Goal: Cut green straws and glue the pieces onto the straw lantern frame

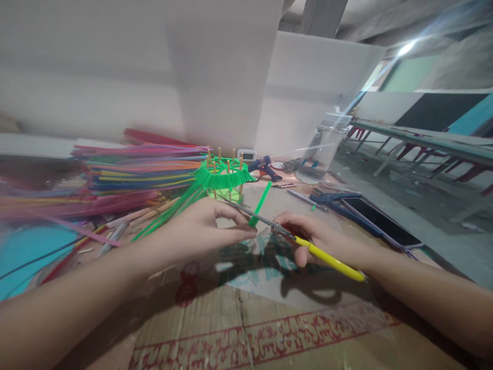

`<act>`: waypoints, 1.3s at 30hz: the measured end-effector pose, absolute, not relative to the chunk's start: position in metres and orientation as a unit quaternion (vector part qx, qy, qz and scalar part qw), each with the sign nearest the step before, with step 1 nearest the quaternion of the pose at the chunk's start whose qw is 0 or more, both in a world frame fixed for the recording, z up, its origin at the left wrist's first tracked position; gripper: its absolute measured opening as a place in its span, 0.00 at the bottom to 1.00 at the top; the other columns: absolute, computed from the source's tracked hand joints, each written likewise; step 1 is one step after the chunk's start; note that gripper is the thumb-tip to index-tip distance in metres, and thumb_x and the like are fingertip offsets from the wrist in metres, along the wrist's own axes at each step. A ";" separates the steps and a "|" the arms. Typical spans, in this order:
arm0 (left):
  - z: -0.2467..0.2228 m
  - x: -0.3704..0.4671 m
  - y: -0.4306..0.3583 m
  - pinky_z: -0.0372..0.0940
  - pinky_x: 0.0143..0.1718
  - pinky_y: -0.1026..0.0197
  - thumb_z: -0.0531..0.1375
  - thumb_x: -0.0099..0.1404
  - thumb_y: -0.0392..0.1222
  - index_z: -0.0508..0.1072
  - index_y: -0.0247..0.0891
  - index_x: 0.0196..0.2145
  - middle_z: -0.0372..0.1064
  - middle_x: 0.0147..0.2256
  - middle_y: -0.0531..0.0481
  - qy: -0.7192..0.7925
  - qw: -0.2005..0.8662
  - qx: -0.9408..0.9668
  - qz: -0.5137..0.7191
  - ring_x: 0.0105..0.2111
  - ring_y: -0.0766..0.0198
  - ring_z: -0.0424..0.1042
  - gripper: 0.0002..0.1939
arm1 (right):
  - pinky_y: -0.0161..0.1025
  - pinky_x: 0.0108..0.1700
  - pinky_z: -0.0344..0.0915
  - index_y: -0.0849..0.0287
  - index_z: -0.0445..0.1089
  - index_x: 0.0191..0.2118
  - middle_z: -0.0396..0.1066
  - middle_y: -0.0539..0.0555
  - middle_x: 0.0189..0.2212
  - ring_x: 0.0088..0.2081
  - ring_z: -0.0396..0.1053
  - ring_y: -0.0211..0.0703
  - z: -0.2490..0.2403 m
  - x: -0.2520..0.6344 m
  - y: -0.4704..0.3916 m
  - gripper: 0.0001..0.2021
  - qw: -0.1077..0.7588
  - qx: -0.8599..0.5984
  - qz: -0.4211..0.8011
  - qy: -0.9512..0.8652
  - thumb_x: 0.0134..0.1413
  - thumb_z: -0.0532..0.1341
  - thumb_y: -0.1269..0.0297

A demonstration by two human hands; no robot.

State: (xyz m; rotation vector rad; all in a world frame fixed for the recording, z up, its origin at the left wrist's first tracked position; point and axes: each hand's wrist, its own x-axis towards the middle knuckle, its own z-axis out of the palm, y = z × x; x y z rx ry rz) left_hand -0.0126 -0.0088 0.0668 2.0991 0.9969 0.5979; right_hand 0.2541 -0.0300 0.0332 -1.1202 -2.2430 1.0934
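My left hand (219, 221) pinches the lower end of a short green pipe cleaner (262, 200), which tilts up to the right. Yellow-handled scissors (331, 260) are gripped in my right hand (308, 234), their blades pointing left and crossing the pipe cleaner near my left fingertips. Whether the blades touch it I cannot tell. Just behind stands a round frame (224, 174) of upright wooden sticks wrapped with green pipe cleaners. Long green strands (169, 213) trail from it down to the left, passing behind my left hand.
Bundles of coloured pipe cleaners (142, 167) lie at left. A glue gun (265, 167), a small digital timer (246, 154) and a clear plastic container (321, 149) stand along the back. Pliers (335, 196) and a phone (381, 221) lie at right. Cardboard (200, 329) covers the front.
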 end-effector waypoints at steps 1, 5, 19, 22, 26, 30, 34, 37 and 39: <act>0.067 -0.013 -0.008 0.67 0.40 0.65 0.64 0.58 0.49 0.81 0.43 0.29 0.79 0.32 0.57 0.386 0.358 0.818 0.231 0.32 0.64 0.75 0.09 | 0.38 0.41 0.61 0.56 0.66 0.50 0.67 0.51 0.41 0.40 0.65 0.44 0.032 0.254 -0.030 0.24 0.207 -0.402 0.392 -0.801 0.47 0.70 0.56; 0.068 -0.012 -0.006 0.66 0.42 0.63 0.63 0.58 0.51 0.80 0.41 0.28 0.79 0.35 0.54 0.385 0.306 0.837 0.241 0.37 0.62 0.75 0.12 | 0.35 0.35 0.59 0.57 0.67 0.47 0.67 0.47 0.31 0.33 0.63 0.39 0.031 0.253 -0.029 0.22 0.220 -0.410 0.409 -0.785 0.47 0.70 0.59; 0.056 -0.014 0.002 0.56 0.23 0.67 0.62 0.59 0.50 0.77 0.37 0.25 0.68 0.21 0.55 0.417 0.401 0.777 0.249 0.22 0.69 0.64 0.13 | 0.43 0.45 0.64 0.57 0.68 0.57 0.73 0.58 0.46 0.44 0.69 0.49 0.042 0.267 -0.004 0.29 0.086 -0.433 0.196 -0.876 0.51 0.65 0.51; 0.050 -0.015 0.010 0.58 0.25 0.66 0.63 0.58 0.50 0.77 0.37 0.26 0.71 0.23 0.54 0.448 0.375 0.771 0.253 0.24 0.67 0.66 0.12 | 0.42 0.48 0.64 0.56 0.67 0.59 0.71 0.58 0.50 0.48 0.68 0.49 0.041 0.262 -0.009 0.25 0.048 -0.406 0.168 -0.897 0.56 0.62 0.60; 0.033 -0.018 0.022 0.61 0.31 0.64 0.64 0.57 0.50 0.76 0.38 0.31 0.73 0.28 0.53 0.459 0.335 0.774 0.280 0.30 0.64 0.70 0.12 | 0.43 0.51 0.63 0.53 0.67 0.59 0.69 0.58 0.52 0.50 0.68 0.49 0.040 0.254 -0.019 0.22 0.019 -0.371 0.122 -0.920 0.59 0.58 0.66; 0.010 -0.017 0.027 0.59 0.28 0.64 0.60 0.61 0.49 0.73 0.37 0.30 0.71 0.27 0.54 0.453 0.333 0.781 0.274 0.28 0.64 0.68 0.12 | 0.43 0.45 0.64 0.51 0.66 0.60 0.69 0.59 0.50 0.44 0.70 0.48 0.043 0.253 -0.024 0.21 0.006 -0.365 0.105 -0.925 0.61 0.57 0.62; -0.002 -0.011 0.023 0.57 0.27 0.65 0.58 0.62 0.50 0.72 0.37 0.30 0.70 0.27 0.54 0.450 0.323 0.783 0.282 0.27 0.65 0.66 0.13 | 0.42 0.48 0.63 0.52 0.67 0.59 0.69 0.58 0.50 0.46 0.69 0.47 0.049 0.256 -0.021 0.21 0.013 -0.341 0.150 -0.928 0.62 0.58 0.57; -0.001 -0.007 0.019 0.57 0.27 0.65 0.57 0.64 0.48 0.72 0.36 0.30 0.70 0.26 0.53 0.432 0.329 0.789 0.288 0.26 0.66 0.64 0.13 | 0.41 0.47 0.64 0.57 0.73 0.52 0.73 0.58 0.44 0.44 0.70 0.45 0.047 0.250 -0.014 0.16 0.065 -0.363 0.158 -0.916 0.65 0.55 0.58; 0.001 -0.005 0.017 0.56 0.27 0.65 0.56 0.64 0.48 0.72 0.35 0.29 0.68 0.25 0.53 0.429 0.331 0.789 0.290 0.26 0.66 0.63 0.14 | 0.40 0.43 0.64 0.59 0.74 0.49 0.74 0.57 0.41 0.40 0.70 0.43 0.041 0.241 -0.008 0.14 0.104 -0.382 0.121 -0.910 0.66 0.54 0.62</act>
